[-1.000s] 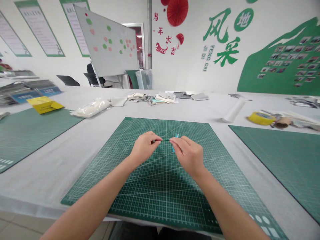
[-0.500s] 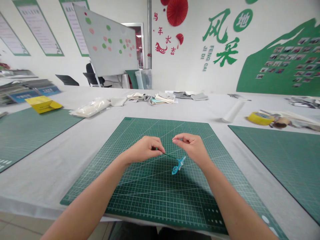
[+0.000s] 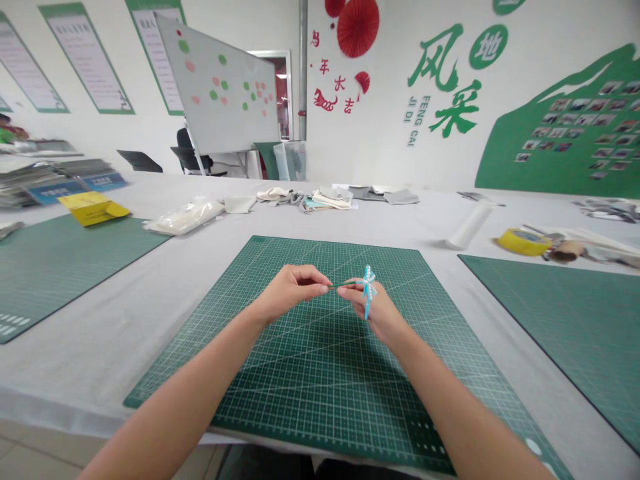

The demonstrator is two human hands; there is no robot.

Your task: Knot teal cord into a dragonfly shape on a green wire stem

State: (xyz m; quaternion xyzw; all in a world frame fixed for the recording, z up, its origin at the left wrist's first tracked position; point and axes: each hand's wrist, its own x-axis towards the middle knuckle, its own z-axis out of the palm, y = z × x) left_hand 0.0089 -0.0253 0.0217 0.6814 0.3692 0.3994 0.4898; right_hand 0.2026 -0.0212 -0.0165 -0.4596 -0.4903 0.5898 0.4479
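Near the centre of the frame, the left hand (image 3: pixel 290 293) has its thumb and forefinger pressed together on one end of a thin green stem (image 3: pixel 345 285), its other fingers curled behind. Just to the right, the right hand (image 3: pixel 385 317) has its fingertips almost closed beside the stem; whether they grip it, I cannot tell. At the stem's right end, a light-blue bow (image 3: pixel 369 290) with white dots shows in front of the right hand's fingers. Both hands are over a green cutting mat (image 3: pixel 310 393) with a white grid, at the lower middle of the frame, on a table (image 3: pixel 175 280) with a pale cover. At the left of the frame are a yellow folder (image 3: pixel 93 209) and a clear plastic bag (image 3: pixel 185 216); cloth scraps (image 3: pixel 333 198) lie above the mat, and a yellow tape roll (image 3: pixel 523 242) sits at the right.
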